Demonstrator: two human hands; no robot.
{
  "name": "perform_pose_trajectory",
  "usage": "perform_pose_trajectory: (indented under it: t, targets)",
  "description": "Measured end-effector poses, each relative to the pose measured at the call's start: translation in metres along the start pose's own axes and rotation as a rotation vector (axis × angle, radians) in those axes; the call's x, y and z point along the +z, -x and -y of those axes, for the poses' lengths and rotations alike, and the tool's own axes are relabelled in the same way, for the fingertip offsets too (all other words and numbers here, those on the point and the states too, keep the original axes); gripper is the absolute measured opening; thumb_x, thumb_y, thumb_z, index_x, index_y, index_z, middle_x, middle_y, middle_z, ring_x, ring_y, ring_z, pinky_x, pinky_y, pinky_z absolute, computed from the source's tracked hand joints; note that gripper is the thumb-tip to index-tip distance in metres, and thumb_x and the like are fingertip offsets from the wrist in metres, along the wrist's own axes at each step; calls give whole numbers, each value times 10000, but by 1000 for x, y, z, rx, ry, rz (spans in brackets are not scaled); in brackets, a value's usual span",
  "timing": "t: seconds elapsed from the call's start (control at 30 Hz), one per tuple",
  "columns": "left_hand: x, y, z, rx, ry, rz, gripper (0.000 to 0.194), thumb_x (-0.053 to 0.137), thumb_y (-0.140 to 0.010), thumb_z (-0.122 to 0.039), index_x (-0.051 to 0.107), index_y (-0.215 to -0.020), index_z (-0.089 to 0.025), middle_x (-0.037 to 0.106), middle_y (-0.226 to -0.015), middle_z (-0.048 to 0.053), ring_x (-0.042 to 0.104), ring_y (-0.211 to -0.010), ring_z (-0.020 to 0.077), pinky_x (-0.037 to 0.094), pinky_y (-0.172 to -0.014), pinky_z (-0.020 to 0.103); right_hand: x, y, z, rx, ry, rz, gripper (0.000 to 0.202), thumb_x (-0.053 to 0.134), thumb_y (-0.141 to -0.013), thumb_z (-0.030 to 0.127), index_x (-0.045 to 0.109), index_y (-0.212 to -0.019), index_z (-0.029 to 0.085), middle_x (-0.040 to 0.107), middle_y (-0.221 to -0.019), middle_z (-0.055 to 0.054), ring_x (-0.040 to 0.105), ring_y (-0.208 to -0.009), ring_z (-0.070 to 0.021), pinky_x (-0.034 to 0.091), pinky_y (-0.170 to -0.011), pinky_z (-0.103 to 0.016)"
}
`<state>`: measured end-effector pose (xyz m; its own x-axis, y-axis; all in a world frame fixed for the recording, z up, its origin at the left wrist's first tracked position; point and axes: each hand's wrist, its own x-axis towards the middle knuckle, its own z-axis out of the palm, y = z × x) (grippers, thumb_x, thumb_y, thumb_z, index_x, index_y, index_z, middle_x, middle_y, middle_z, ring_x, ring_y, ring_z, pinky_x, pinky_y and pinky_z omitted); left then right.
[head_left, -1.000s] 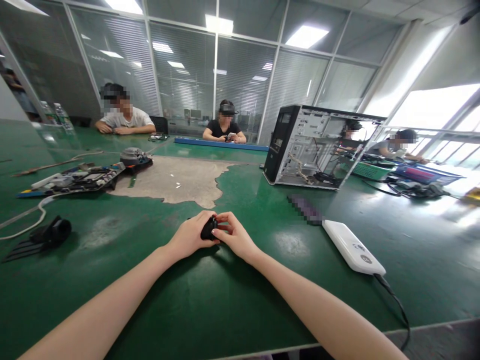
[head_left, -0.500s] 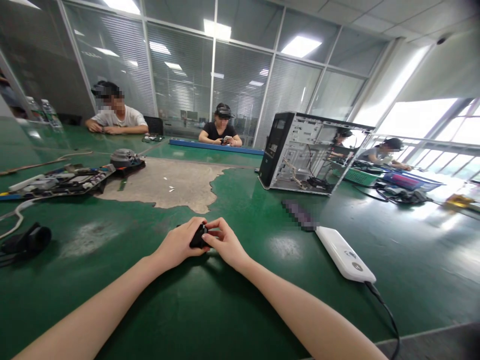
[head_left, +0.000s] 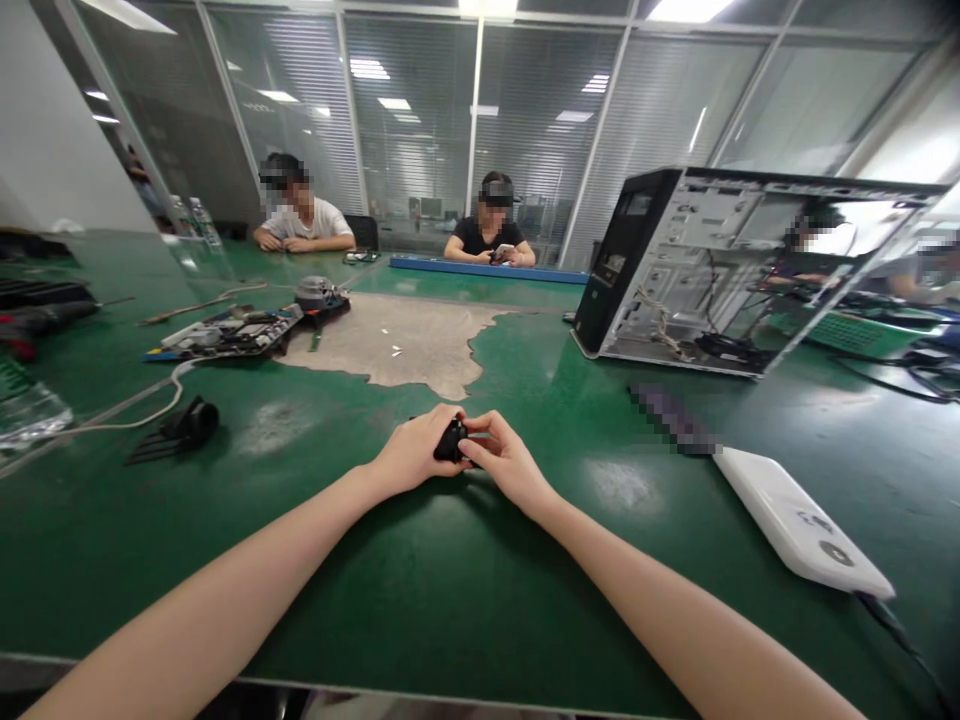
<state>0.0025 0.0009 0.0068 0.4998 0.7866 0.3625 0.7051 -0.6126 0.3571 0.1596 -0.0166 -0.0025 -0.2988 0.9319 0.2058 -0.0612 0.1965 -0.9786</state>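
Note:
A small black object [head_left: 448,443] is between my two hands, low over the green table [head_left: 420,580]. My left hand [head_left: 415,447] is wrapped round its left side. The fingertips of my right hand [head_left: 504,457] pinch at its right side, with thumb and index finger close together. What exactly the right fingertips hold is too small to tell, but they touch the black object. Its underside and left part are hidden by my hands.
An open computer case [head_left: 637,270] stands at the back right. Nearer lie a white power bank [head_left: 795,515] with a cable and a blurred dark phone-like item [head_left: 673,418]. Left are a circuit board [head_left: 232,332] and a black part [head_left: 196,424]. Two people sit across the table.
The view has swung left and down, so everything appears farther right. Both hands keep their hold on the black object, with little visible change in their pose.

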Motion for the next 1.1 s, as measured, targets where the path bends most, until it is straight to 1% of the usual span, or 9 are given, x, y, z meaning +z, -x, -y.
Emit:
perform_pose_trajectory:
  t: [0.13, 0.33, 0.47, 0.53, 0.67, 0.77, 0.9, 0.97, 1.1]
  targets:
    - [0, 0, 0, 1, 14, 3, 500, 596, -654, -400, 370, -1070, -236, 505, -1058, 34, 544, -863, 209, 427, -709, 308, -1, -2, 1, 25, 46, -17, 264, 589, -686, 277, 469, -909, 203, 530, -932, -27, 563, -839, -143, 468, -744, -314]
    - [-3, 1, 0, 31, 16, 4, 495, 605, -647, -347, 368, -1066, -233, 501, -1058, 32, 539, -861, 206, 426, -710, 308, -2, 3, 4, -3, -32, 79, 270, 617, -669, 249, 444, -873, 212, 542, -913, -5, 549, -908, -141, 450, -804, -316]
    - [-1, 2, 1, 31, 17, -2, 493, 604, -649, -372, 372, -1060, -228, 497, -1058, 35, 539, -858, 206, 429, -710, 313, 1, 3, 4, 1, -30, 35, 207, 583, -701, 270, 431, -829, 212, 531, -841, 14, 571, -763, -112, 479, -689, -279]
    - [-1, 2, 1, 35, 18, -5, 500, 605, -648, -388, 371, -1059, -225, 497, -1054, 38, 538, -858, 206, 429, -713, 317, 2, 2, 3, 8, -7, 0, 212, 587, -696, 278, 434, -827, 209, 525, -839, 11, 567, -740, -112, 483, -657, -272]
    - [-1, 2, 2, 55, 15, -9, 499, 604, -652, -398, 370, -1056, -222, 496, -1051, 41, 531, -870, 207, 427, -717, 318, 2, -1, 2, 27, 43, -18, 252, 593, -687, 273, 451, -885, 205, 524, -938, -23, 557, -840, -138, 478, -726, -301]
    - [-1, 2, 2, 63, 16, -8, 511, 605, -651, -397, 362, -1064, -219, 494, -1055, 45, 528, -880, 211, 427, -717, 320, 1, 0, 0, 22, 43, 27, 248, 590, -691, 262, 455, -891, 205, 530, -940, -25, 556, -866, -144, 467, -770, -321]
    - [-2, 3, 2, 63, 20, 4, 527, 622, -639, -334, 355, -1080, -223, 480, -1089, 48, 527, -897, 214, 426, -726, 319, 1, 5, 2, -25, -20, 82, 264, 605, -684, 220, 427, -878, 220, 534, -919, -2, 549, -913, -133, 445, -830, -315]
    - [-2, 3, 2, 59, 21, 4, 522, 621, -641, -327, 358, -1080, -224, 481, -1089, 47, 529, -896, 213, 427, -723, 317, 3, 7, 4, -25, -19, 62, 247, 595, -693, 229, 425, -871, 222, 523, -932, -3, 546, -919, -136, 462, -796, -300]
    - [-3, 3, 1, 48, 16, -7, 507, 604, -656, -391, 367, -1070, -219, 493, -1051, 47, 537, -864, 209, 428, -710, 318, 5, 4, 5, -22, 47, 3, 208, 573, -704, 268, 439, -853, 215, 504, -932, -9, 550, -879, -141, 492, -704, -280]
